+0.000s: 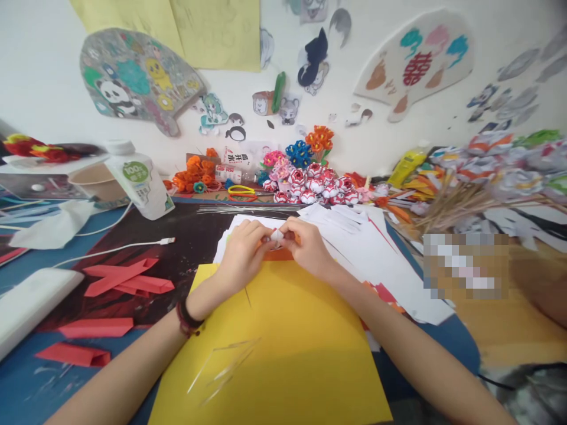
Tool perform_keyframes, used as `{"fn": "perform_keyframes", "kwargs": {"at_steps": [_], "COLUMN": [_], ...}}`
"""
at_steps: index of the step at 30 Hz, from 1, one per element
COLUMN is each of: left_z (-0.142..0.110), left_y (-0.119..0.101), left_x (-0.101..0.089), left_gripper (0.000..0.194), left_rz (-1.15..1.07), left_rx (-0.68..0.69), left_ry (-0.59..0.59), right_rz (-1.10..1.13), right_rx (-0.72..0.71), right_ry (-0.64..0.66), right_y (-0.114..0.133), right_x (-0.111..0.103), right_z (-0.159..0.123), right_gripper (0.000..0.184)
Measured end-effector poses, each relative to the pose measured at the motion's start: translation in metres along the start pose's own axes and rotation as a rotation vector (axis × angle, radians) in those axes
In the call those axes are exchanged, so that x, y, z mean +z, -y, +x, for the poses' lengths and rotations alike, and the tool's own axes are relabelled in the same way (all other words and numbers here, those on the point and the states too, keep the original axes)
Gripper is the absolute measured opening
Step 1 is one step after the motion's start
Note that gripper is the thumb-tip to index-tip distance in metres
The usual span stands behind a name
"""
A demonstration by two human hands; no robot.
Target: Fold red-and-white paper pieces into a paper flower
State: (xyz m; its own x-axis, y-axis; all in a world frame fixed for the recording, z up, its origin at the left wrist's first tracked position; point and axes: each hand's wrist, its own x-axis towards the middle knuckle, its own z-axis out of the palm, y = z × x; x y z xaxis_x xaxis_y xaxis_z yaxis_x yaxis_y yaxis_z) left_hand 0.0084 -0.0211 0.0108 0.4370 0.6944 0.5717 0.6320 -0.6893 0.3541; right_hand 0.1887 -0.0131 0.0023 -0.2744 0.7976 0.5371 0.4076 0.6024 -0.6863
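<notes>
My left hand (pixel 241 251) and my right hand (pixel 309 249) meet above the far edge of a large yellow sheet (pixel 274 348). Between their fingertips they pinch a small white folded paper piece (pixel 277 235) with a bit of red at its top. Fingers partly cover it, so its full shape is hidden. A patch of orange shows just below the fingers. White paper sheets (pixel 372 254) lie behind and right of the hands. Thin clear strips (pixel 221 372) rest on the yellow sheet near my left forearm.
Red folded paper pieces (pixel 128 277) lie at the left, near a white cable (pixel 110 248) and a white bottle (pixel 139 180). Red-and-white paper flowers (pixel 314 183) stand along the wall. More flowers on sticks (pixel 500 171) lie at the right.
</notes>
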Motion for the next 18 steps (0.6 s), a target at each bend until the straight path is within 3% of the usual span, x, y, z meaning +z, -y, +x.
{"fn": "perform_keyframes", "kwargs": {"at_steps": [3, 7, 12, 18], "left_z": [0.004, 0.006, 0.002, -0.002], "left_y": [-0.004, -0.004, 0.001, 0.000], "left_x": [-0.008, -0.014, -0.009, 0.001], "left_gripper": [0.009, 0.008, 0.009, 0.008], "left_rz": [-0.117, -0.130, -0.200, -0.267], "left_rx": [-0.038, -0.165, -0.225, -0.220], "left_ry": [0.006, -0.004, -0.093, -0.080], "right_rz": [0.134, 0.035, 0.057, 0.085], "right_rx": [0.034, 0.024, 0.040, 0.120], "right_ry": [0.000, -0.060, -0.091, -0.060], "right_y": [0.003, 0.008, 0.012, 0.003], "right_x": [0.002, 0.003, 0.001, 0.006], "right_z": [0.002, 0.002, 0.002, 0.001], "right_gripper": [0.011, 0.005, 0.005, 0.016]}}
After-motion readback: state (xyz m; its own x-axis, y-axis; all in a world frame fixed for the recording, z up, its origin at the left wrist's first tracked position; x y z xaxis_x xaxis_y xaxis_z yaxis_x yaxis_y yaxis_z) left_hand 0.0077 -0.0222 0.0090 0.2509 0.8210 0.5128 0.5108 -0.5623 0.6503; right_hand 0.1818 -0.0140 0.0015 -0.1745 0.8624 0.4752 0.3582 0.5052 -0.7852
